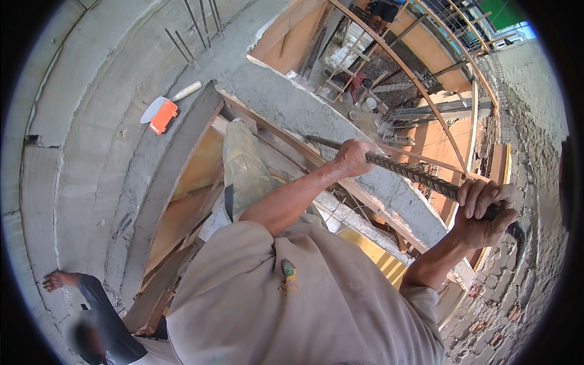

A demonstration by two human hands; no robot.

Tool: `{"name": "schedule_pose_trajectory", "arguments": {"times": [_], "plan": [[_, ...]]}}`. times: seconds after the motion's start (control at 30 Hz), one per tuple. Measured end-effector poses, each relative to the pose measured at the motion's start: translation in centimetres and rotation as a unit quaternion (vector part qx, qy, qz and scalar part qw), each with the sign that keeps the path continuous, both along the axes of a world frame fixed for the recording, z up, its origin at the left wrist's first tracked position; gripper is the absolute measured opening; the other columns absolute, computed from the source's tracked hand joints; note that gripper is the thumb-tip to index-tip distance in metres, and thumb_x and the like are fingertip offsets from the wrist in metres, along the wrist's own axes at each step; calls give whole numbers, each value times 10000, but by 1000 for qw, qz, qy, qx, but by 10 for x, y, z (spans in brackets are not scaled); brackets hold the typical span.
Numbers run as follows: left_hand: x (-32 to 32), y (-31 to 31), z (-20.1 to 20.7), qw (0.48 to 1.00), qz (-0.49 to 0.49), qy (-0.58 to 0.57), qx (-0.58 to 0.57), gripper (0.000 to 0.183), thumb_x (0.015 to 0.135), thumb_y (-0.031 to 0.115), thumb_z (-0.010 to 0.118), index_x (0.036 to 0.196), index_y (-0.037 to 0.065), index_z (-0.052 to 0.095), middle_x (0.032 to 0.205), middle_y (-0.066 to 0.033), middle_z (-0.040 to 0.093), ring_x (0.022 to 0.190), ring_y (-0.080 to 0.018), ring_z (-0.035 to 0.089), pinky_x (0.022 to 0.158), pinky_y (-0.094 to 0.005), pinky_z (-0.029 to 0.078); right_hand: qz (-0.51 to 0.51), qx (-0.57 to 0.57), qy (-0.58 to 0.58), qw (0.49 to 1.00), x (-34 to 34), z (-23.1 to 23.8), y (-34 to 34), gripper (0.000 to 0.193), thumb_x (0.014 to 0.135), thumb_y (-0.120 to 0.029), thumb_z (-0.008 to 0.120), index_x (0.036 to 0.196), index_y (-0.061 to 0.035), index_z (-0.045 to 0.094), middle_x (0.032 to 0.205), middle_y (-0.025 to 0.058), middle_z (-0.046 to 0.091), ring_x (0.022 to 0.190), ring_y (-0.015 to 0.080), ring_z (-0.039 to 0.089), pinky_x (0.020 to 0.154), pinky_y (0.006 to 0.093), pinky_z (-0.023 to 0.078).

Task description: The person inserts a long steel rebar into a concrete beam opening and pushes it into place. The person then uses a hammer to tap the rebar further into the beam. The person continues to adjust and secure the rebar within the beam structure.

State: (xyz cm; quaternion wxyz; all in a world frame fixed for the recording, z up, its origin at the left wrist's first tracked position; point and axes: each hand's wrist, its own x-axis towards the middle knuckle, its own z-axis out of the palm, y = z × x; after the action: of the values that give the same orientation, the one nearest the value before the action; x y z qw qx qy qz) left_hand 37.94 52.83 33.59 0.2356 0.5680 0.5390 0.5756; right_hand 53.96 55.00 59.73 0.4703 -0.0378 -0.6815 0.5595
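A long ribbed steel crowbar [413, 173] slants across in front of me, its far tip against or just above the timber edge of a concrete beam [310, 109]; I cannot tell which. My left hand [355, 158] is closed round its middle. Further along, my right hand [486, 204] wraps round the thicker part close to the hooked end [519, 234], which hangs beyond my fingers beside the rough wall.
A trowel [185, 91] and an orange object [163, 116] lie on the concrete ledge at left. Rebar stubs [194, 27] stick up behind. A co-worker's hand [61, 280] rests at lower left. Another person [384, 11] stands below. Brick wall [505, 304] at right.
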Motion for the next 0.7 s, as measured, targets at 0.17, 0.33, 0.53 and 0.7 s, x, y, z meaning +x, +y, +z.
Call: {"name": "schedule_pose_trajectory", "arguments": {"times": [0.17, 0.33, 0.53, 0.7], "plan": [[18, -12, 60, 999, 31, 20, 39, 142, 682, 139, 721, 725, 51, 618, 651, -156, 619, 631, -366, 628, 564, -431, 484, -1, 16, 63, 998, 14, 74, -4, 371, 1001, -383, 468, 962, -22, 548, 512, -28, 344, 398, 73, 329, 395, 239, 320], [-3, 9, -17, 998, 49, -30, 9, 113, 673, 91, 693, 706, 52, 593, 637, -155, 600, 641, -369, 624, 567, -435, 476, -97, 4, 59, 994, -50, -10, 4, 238, 1039, -278, 408, 961, -109, 557, 517, -46, 262, 391, 59, 243, 374, 228, 269], [8, -4, 3, 998, 35, -38, -41, 141, 663, 109, 711, 685, 47, 587, 660, -161, 607, 680, -368, 634, 599, -437, 478, -71, -15, 44, 996, -17, 21, -4, 309, 1028, -327, 429, 867, -74, 506, 526, -40, 286, 404, 64, 265, 401, 221, 298], [20, -1, 75, 997, 59, -21, 51, 208, 743, 182, 718, 658, 51, 580, 642, -150, 618, 676, -349, 653, 584, -441, 489, -46, 35, 71, 996, 2, 110, 14, 293, 981, -190, 498, 714, -75, 467, 526, -28, 292, 411, 72, 288, 406, 218, 290]]}}
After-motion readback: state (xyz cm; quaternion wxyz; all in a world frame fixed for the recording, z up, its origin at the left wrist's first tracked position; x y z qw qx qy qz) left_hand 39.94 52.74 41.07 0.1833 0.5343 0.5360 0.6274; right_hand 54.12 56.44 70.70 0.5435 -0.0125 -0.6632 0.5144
